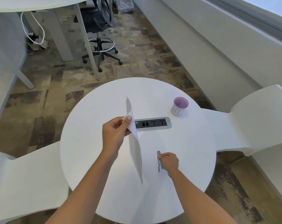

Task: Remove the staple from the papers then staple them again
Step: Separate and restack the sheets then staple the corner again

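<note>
Papers pinched near the top edge between thumb and fingers of left hand, lifted off round white table and turned almost edge-on to the camera, lower end hanging toward the wrist; probably held so to bring the stapled corner within reach, though no staple could be made out. Right hand down on the tabletop, well apart from the left and nearer the body, fingers closed round a slim metal tool with a pink tip, whether staple remover or small stapler could not be told; seemingly being picked up for the first step. Beyond the left hand's fingertips, power socket strip set into the table; farther beyond the right hand, purple-rimmed cup lettered "BIN", likely placed for the pulled staple.
</note>
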Action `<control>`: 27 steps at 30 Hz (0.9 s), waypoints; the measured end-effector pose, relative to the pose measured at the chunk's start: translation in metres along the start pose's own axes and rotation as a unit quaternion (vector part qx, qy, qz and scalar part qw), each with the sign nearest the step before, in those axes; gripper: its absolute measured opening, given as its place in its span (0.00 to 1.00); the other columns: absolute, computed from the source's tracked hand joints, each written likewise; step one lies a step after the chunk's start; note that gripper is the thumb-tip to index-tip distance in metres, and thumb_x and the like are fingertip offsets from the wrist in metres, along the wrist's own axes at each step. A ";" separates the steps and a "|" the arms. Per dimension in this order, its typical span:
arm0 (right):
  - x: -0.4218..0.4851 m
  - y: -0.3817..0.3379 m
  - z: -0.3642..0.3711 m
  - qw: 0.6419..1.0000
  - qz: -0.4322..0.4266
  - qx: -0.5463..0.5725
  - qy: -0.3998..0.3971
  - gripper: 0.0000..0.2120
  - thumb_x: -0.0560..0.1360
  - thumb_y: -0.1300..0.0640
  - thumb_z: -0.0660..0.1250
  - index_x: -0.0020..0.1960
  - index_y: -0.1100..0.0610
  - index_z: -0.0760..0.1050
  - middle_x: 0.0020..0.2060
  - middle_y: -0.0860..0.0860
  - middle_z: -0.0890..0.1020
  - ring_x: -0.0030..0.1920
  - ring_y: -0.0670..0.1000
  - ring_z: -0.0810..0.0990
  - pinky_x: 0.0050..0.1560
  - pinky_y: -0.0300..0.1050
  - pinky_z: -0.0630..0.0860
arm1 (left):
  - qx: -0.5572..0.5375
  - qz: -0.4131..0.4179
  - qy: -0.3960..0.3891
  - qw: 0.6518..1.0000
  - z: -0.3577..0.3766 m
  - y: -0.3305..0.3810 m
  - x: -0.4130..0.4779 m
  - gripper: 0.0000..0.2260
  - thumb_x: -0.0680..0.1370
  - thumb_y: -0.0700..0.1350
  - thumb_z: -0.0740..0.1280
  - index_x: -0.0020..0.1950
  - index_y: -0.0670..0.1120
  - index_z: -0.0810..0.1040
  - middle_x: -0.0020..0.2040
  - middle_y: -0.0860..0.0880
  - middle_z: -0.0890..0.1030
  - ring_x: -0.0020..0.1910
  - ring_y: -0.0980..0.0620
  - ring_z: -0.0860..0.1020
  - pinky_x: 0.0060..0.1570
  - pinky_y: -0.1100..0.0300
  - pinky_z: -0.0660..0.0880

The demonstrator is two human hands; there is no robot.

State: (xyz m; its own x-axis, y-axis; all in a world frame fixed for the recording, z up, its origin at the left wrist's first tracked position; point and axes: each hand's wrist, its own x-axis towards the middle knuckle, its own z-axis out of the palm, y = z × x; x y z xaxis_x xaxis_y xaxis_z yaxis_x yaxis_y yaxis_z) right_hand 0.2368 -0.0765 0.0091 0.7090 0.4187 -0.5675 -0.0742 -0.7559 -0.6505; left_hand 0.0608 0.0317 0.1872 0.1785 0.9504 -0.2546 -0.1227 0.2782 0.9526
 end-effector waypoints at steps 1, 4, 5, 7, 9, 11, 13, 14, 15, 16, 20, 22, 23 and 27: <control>0.001 0.005 0.000 1.000 0.005 -0.008 0.000 0.09 0.70 0.59 0.74 0.35 0.51 0.75 0.34 0.48 0.78 0.33 0.50 0.76 0.45 0.50 0.80 | 0.001 0.002 0.004 1.000 0.000 -0.001 0.000 0.05 0.75 0.42 0.73 0.39 0.45 0.85 0.36 0.48 0.85 0.35 0.53 0.83 0.37 0.65 0.79; 0.007 0.019 0.001 1.000 0.014 -0.019 -0.002 0.08 0.72 0.57 0.72 0.36 0.53 0.76 0.31 0.48 0.77 0.31 0.51 0.76 0.42 0.49 0.79 | 0.004 0.001 0.014 1.000 0.001 -0.004 0.000 0.05 0.75 0.43 0.73 0.40 0.45 0.85 0.36 0.48 0.85 0.36 0.53 0.83 0.38 0.64 0.79; 0.008 0.024 0.002 1.000 0.011 -0.028 -0.004 0.07 0.73 0.56 0.71 0.37 0.56 0.78 0.31 0.50 0.79 0.32 0.52 0.76 0.40 0.48 0.77 | 0.005 0.001 0.015 1.000 0.001 -0.004 0.000 0.05 0.75 0.43 0.73 0.40 0.45 0.85 0.36 0.48 0.85 0.36 0.53 0.83 0.38 0.64 0.79; 0.011 0.035 0.002 0.999 0.005 -0.042 -0.011 0.09 0.75 0.56 0.69 0.39 0.60 0.80 0.32 0.55 0.80 0.31 0.54 0.76 0.36 0.46 0.75 | 0.008 0.001 0.018 1.000 0.002 -0.005 -0.001 0.05 0.75 0.43 0.73 0.40 0.45 0.85 0.36 0.48 0.85 0.36 0.53 0.83 0.38 0.64 0.79; 0.014 0.044 0.001 0.999 0.007 -0.042 -0.019 0.08 0.75 0.58 0.68 0.41 0.62 0.81 0.31 0.54 0.80 0.31 0.52 0.76 0.36 0.45 0.75 | 0.008 -0.001 0.019 1.000 0.003 -0.006 -0.002 0.05 0.75 0.43 0.73 0.40 0.45 0.85 0.36 0.48 0.85 0.37 0.53 0.83 0.38 0.64 0.79; 0.015 0.048 -0.001 0.999 0.003 -0.041 -0.029 0.04 0.74 0.61 0.69 0.45 0.62 0.81 0.34 0.51 0.82 0.34 0.52 0.78 0.39 0.47 0.78 | 0.007 -0.003 0.018 1.000 0.005 -0.007 -0.003 0.05 0.75 0.43 0.72 0.40 0.45 0.85 0.36 0.49 0.85 0.37 0.53 0.83 0.38 0.64 0.79; 0.014 0.045 -0.001 0.998 -0.007 -0.045 -0.036 0.05 0.72 0.64 0.69 0.48 0.60 0.80 0.40 0.51 0.82 0.42 0.53 0.80 0.45 0.51 0.80 | 0.006 -0.004 0.013 1.000 0.005 -0.007 -0.004 0.05 0.76 0.43 0.72 0.40 0.44 0.85 0.37 0.49 0.85 0.36 0.54 0.83 0.38 0.64 0.79; 0.013 0.042 -0.002 0.998 -0.013 -0.043 -0.033 0.07 0.72 0.64 0.68 0.50 0.59 0.79 0.43 0.51 0.81 0.46 0.54 0.80 0.48 0.51 0.79 | 0.006 -0.005 0.010 1.000 0.005 -0.007 -0.004 0.06 0.76 0.43 0.72 0.41 0.43 0.84 0.37 0.49 0.85 0.36 0.54 0.83 0.39 0.64 0.79; 0.011 0.038 -0.002 0.999 -0.024 -0.034 -0.028 0.08 0.72 0.64 0.68 0.51 0.59 0.79 0.45 0.51 0.81 0.49 0.53 0.80 0.50 0.48 0.78 | 0.006 -0.007 0.008 1.000 0.006 -0.007 -0.005 0.06 0.76 0.43 0.72 0.41 0.43 0.84 0.37 0.49 0.85 0.37 0.53 0.83 0.39 0.64 0.79; 0.009 0.030 -0.002 0.999 -0.038 -0.015 -0.023 0.08 0.72 0.64 0.68 0.51 0.58 0.80 0.46 0.51 0.82 0.49 0.52 0.80 0.51 0.45 0.76 | 0.007 -0.009 0.005 1.000 0.006 -0.007 -0.006 0.06 0.76 0.43 0.72 0.42 0.42 0.84 0.38 0.48 0.85 0.37 0.53 0.83 0.40 0.64 0.79; -0.014 -0.020 -0.004 0.986 -0.141 0.094 -0.013 0.07 0.73 0.63 0.69 0.49 0.56 0.82 0.42 0.48 0.84 0.46 0.47 0.81 0.46 0.32 0.75 | 0.003 -0.015 0.004 1.000 0.007 -0.005 -0.007 0.06 0.76 0.43 0.72 0.42 0.42 0.84 0.39 0.47 0.85 0.37 0.52 0.82 0.40 0.64 0.79; -0.032 -0.052 -0.009 0.972 -0.175 0.157 -0.020 0.05 0.73 0.60 0.70 0.47 0.54 0.82 0.41 0.46 0.84 0.44 0.45 0.82 0.43 0.28 0.74 | 0.003 -0.015 0.006 1.000 0.008 -0.004 -0.008 0.07 0.76 0.43 0.71 0.42 0.41 0.84 0.39 0.46 0.84 0.37 0.52 0.82 0.40 0.64 0.80; -0.042 -0.067 -0.012 0.964 -0.184 0.191 -0.031 0.04 0.73 0.59 0.70 0.47 0.52 0.83 0.41 0.45 0.85 0.43 0.44 0.81 0.44 0.30 0.75 | 0.004 -0.012 0.006 1.000 0.009 -0.003 -0.008 0.07 0.77 0.43 0.71 0.42 0.41 0.83 0.39 0.46 0.84 0.37 0.52 0.82 0.40 0.64 0.80; -0.079 -0.113 -0.027 0.930 -0.254 0.256 -0.068 0.03 0.74 0.54 0.71 0.47 0.51 0.83 0.41 0.44 0.85 0.43 0.42 0.81 0.46 0.38 0.77 | 0.005 -0.006 0.002 1.000 0.013 0.000 -0.009 0.07 0.77 0.43 0.71 0.42 0.41 0.84 0.36 0.49 0.84 0.36 0.53 0.82 0.39 0.64 0.79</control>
State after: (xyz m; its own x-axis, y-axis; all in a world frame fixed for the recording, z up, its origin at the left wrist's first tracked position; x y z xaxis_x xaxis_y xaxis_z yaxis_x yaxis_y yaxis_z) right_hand 0.2080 -0.0373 0.1412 0.6505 0.7432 -0.1567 -0.1021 -0.1189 -0.9876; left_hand 0.0715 0.0211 0.1915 0.1762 0.9477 -0.2662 -0.1118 0.2879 0.9511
